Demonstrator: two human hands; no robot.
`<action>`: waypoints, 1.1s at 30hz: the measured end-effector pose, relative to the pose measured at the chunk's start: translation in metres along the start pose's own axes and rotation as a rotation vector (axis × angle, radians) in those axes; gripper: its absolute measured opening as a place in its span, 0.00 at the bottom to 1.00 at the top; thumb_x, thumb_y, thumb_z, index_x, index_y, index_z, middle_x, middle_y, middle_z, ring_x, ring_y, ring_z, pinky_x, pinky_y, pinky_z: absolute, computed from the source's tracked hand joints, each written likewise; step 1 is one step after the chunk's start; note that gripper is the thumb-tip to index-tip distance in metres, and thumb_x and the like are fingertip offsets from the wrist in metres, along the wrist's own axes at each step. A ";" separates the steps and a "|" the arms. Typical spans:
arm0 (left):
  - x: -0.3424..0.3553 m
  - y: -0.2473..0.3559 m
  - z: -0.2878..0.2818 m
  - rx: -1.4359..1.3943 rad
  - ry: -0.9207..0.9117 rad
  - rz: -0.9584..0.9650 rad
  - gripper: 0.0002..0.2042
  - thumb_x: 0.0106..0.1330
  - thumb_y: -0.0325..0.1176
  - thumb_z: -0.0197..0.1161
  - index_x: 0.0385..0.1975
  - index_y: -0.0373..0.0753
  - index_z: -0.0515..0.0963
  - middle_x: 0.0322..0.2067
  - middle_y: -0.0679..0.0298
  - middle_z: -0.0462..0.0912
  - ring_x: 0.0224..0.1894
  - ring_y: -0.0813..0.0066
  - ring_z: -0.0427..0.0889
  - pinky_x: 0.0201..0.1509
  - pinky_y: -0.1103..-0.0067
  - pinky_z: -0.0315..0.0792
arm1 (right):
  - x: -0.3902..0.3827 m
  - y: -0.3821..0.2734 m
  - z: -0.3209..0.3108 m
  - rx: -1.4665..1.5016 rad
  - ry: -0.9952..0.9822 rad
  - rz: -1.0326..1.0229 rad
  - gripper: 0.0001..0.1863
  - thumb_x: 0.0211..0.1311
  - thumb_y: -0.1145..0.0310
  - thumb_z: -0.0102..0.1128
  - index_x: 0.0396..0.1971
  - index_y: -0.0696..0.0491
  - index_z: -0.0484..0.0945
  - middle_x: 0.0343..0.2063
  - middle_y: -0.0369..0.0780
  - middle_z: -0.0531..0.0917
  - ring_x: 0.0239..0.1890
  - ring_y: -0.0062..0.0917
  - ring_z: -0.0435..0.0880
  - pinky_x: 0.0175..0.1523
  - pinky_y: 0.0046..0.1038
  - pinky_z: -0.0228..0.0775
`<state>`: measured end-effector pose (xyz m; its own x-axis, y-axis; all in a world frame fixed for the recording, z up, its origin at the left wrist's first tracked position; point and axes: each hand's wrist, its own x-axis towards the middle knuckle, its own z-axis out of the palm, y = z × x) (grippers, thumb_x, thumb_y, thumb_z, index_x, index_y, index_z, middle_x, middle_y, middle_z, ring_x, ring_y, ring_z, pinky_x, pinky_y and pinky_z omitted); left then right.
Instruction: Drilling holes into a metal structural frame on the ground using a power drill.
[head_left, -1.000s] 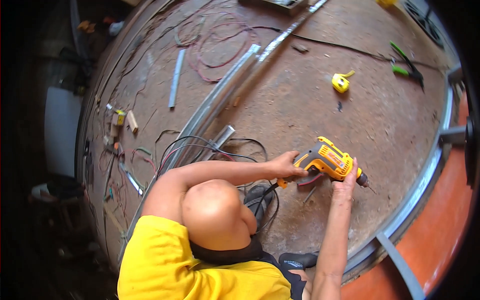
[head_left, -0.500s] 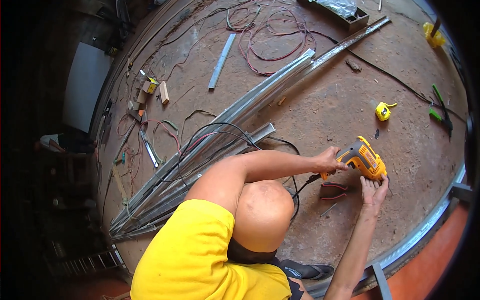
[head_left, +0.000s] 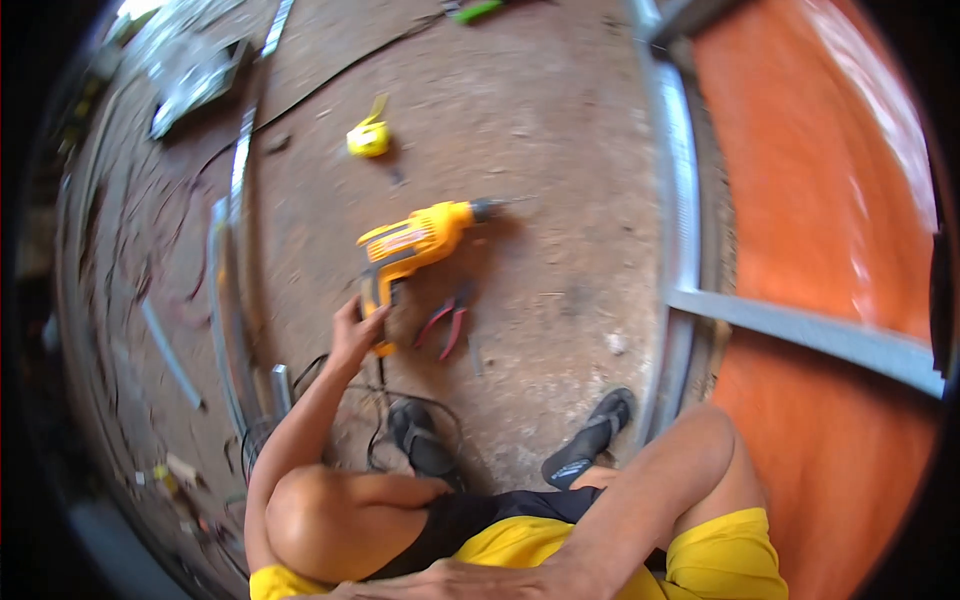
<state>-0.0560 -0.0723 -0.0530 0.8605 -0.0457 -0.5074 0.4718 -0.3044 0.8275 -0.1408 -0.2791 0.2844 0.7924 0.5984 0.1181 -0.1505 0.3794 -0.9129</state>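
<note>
My left hand [head_left: 360, 328] is wrapped round the handle of a yellow and black power drill [head_left: 415, 238]. The drill's chuck and bit point right, just over the brown floor, and its cord trails back toward my feet. Bent at the elbow, my right arm folds back in front of my body. My right hand [head_left: 440, 580] is at the lower edge, partly cut off, with its fingers not clear. Red-handled pliers [head_left: 447, 325] lie on the floor just below the drill. A yellow tape measure [head_left: 368, 138] sits beyond it.
Long metal channels [head_left: 228, 300] run along the left. A metal frame [head_left: 680, 200] borders an orange sheet [head_left: 815, 190] on the right. A box with clear plastic [head_left: 195, 85] stands far left. A green-handled tool [head_left: 475, 10] is at the top edge. My sandalled feet [head_left: 425, 440] flank the near floor.
My view has swung right. My right hand has left the drill and come back toward my body. The drill now points right, held by my left hand alone.
</note>
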 end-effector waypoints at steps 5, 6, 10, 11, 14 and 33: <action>0.008 0.012 0.016 0.127 -0.146 0.038 0.13 0.61 0.38 0.64 0.36 0.33 0.78 0.25 0.71 0.76 0.27 0.84 0.71 0.32 0.83 0.66 | -0.029 -0.013 -0.004 -0.268 -0.118 0.066 0.35 0.48 0.74 0.61 0.59 0.61 0.60 0.34 0.51 0.80 0.28 0.42 0.82 0.32 0.35 0.74; 0.003 0.009 -0.003 0.191 -0.151 -0.014 0.14 0.61 0.38 0.63 0.38 0.34 0.78 0.26 0.70 0.76 0.29 0.83 0.72 0.33 0.83 0.66 | -0.028 -0.013 -0.015 -0.275 -0.209 0.115 0.36 0.49 0.72 0.61 0.60 0.60 0.60 0.32 0.50 0.81 0.30 0.42 0.83 0.34 0.36 0.74; -0.017 0.019 -0.031 0.265 -0.117 -0.006 0.22 0.61 0.35 0.63 0.54 0.34 0.69 0.36 0.64 0.77 0.36 0.79 0.74 0.37 0.81 0.70 | -0.061 0.035 -0.059 -0.407 -0.067 0.282 0.23 0.51 0.66 0.54 0.49 0.57 0.69 0.41 0.50 0.78 0.44 0.41 0.79 0.47 0.38 0.72; -0.018 0.016 -0.028 0.235 -0.070 0.024 0.27 0.61 0.33 0.63 0.59 0.34 0.64 0.41 0.61 0.77 0.39 0.77 0.75 0.39 0.80 0.71 | -0.084 0.039 -0.089 -0.442 -0.040 0.383 0.27 0.46 0.64 0.59 0.49 0.57 0.68 0.38 0.53 0.79 0.40 0.48 0.79 0.45 0.42 0.71; -0.011 -0.005 -0.036 0.540 -0.140 0.195 0.38 0.59 0.30 0.63 0.67 0.39 0.48 0.51 0.51 0.71 0.46 0.64 0.75 0.46 0.72 0.73 | -0.187 0.078 -0.168 -0.689 0.199 0.696 0.26 0.47 0.61 0.59 0.48 0.54 0.71 0.40 0.48 0.80 0.43 0.41 0.80 0.48 0.39 0.72; 0.044 0.050 -0.023 0.158 -0.276 -0.282 0.33 0.64 0.46 0.59 0.63 0.35 0.56 0.47 0.56 0.76 0.44 0.67 0.79 0.44 0.70 0.73 | -0.306 0.245 -0.311 -1.186 1.586 0.356 0.13 0.51 0.63 0.63 0.31 0.55 0.75 0.29 0.45 0.79 0.36 0.40 0.77 0.40 0.37 0.69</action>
<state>0.0097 -0.0680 -0.0281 0.6077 -0.1863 -0.7720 0.6277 -0.4828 0.6107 -0.2364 -0.5887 -0.0968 0.6395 -0.7575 0.1309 -0.5239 -0.5541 -0.6469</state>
